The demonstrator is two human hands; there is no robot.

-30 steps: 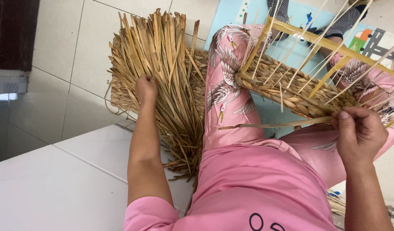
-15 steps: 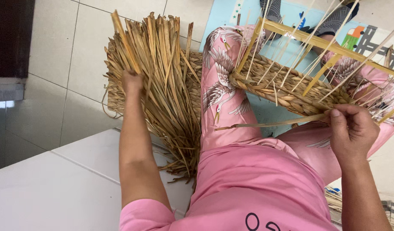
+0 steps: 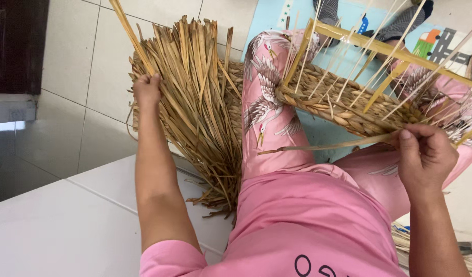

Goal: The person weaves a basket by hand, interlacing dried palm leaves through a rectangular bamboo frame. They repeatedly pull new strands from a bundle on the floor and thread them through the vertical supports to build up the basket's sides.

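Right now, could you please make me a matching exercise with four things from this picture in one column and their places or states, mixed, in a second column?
Things:
1. left hand
2. right hand
3. bundle of dry straw
4. woven basket piece

Places or states:
A. rests across the pink-clad legs
B. pinches one flat strand beside the weaving
C. lies on the tiled floor
D. pulls one strand up out of the bundle

Pairs: 1-D, 2-B, 3-C, 4-A
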